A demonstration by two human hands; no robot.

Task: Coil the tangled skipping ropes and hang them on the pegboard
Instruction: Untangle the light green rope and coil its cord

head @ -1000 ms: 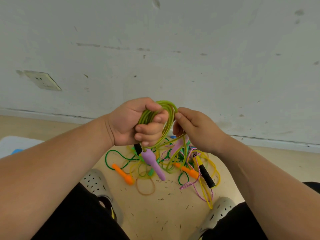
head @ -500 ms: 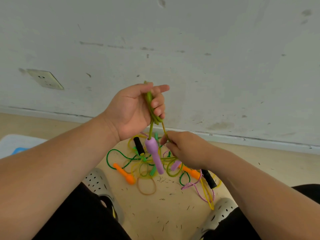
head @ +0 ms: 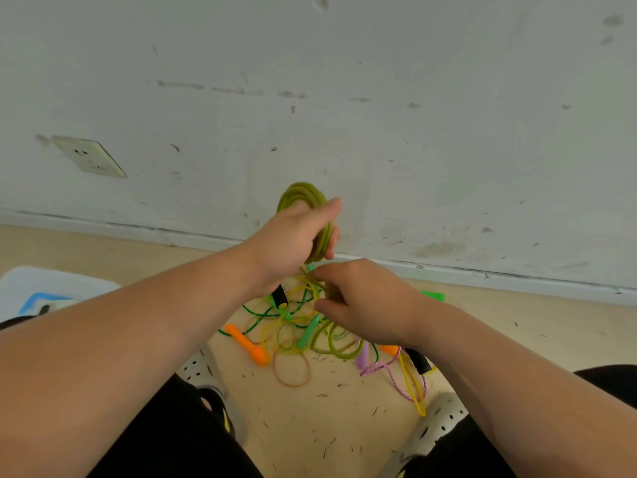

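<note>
My left hand [head: 293, 243] grips a coil of olive-green skipping rope [head: 303, 194], loops showing above the knuckles in front of the wall. My right hand [head: 362, 301] sits just below and pinches the same rope's loose strand. Under both hands a tangle of ropes [head: 310, 332] lies on the floor: green and yellow cords, an orange handle [head: 248, 345], a teal handle [head: 308, 331], a purple handle [head: 362, 357], a black handle [head: 418, 360] and a pink braided cord [head: 389, 372]. No pegboard is in view.
A loose rubber band [head: 292, 369] lies on the wooden floor between my two grey clogs [head: 196, 369]. A white wall with a socket [head: 88, 156] stands close ahead. A white tray [head: 44, 288] is at the left edge. A green handle [head: 432, 295] lies near the skirting.
My left hand closed round the olive rope and turned, so a coil now shows above it. My right hand stayed low on the strand. The purple handle no longer hangs from the left hand.
</note>
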